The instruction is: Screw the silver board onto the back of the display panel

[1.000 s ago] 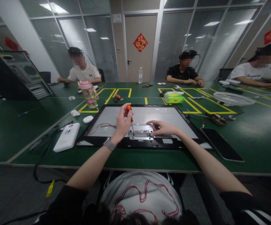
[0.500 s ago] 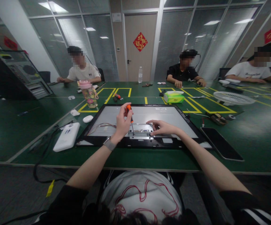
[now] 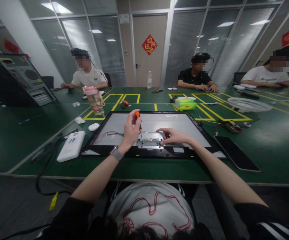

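Note:
A flat display panel with a black frame lies on the green table in front of me. My left hand is closed round an orange-and-black screwdriver, held upright. Its tip meets the left part of a silver metal bracket near the panel's front edge. At the bracket's right end, my right hand has its thumb on the near side and its fingers curled over the far side, holding it. Thin wires lie on the panel left of the bracket.
A white power bank and white case sit left; a black phone lies right. Beyond are a pink-lidded bottle, a green tissue pack and a white racket-shaped object. A computer case stands far left. Several people sit opposite.
My hands and the screwdriver look almost unchanged. Across the table, the person in black has brought their hands closer together.

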The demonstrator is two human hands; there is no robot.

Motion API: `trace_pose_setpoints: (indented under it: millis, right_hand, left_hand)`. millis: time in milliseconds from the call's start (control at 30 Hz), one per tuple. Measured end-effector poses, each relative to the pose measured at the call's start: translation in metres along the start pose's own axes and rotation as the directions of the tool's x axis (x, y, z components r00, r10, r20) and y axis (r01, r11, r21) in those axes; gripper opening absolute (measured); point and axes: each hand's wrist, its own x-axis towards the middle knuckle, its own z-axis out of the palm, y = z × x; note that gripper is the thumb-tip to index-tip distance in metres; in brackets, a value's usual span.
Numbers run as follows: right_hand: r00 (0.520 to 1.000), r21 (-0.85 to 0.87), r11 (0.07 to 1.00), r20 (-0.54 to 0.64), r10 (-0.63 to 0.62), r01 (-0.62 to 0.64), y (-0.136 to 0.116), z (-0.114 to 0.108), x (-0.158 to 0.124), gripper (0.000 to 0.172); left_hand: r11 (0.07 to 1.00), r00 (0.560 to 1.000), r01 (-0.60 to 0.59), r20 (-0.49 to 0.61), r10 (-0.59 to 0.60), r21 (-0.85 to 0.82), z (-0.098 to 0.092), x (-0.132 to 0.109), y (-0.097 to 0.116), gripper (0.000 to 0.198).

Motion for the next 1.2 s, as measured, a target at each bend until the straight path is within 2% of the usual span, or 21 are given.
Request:
trace_pose_setpoints:
  millis: [1200]
  right_hand:
    - [1.0,-0.017,1.0,-0.003,0.005,-0.005,-0.0007,0.0002,0.0001,0.077]
  left_hand:
    - [1.0,1.0,0.009,-0.007,-0.009,-0.009,0.0006,0.0001,-0.0002,0.028]
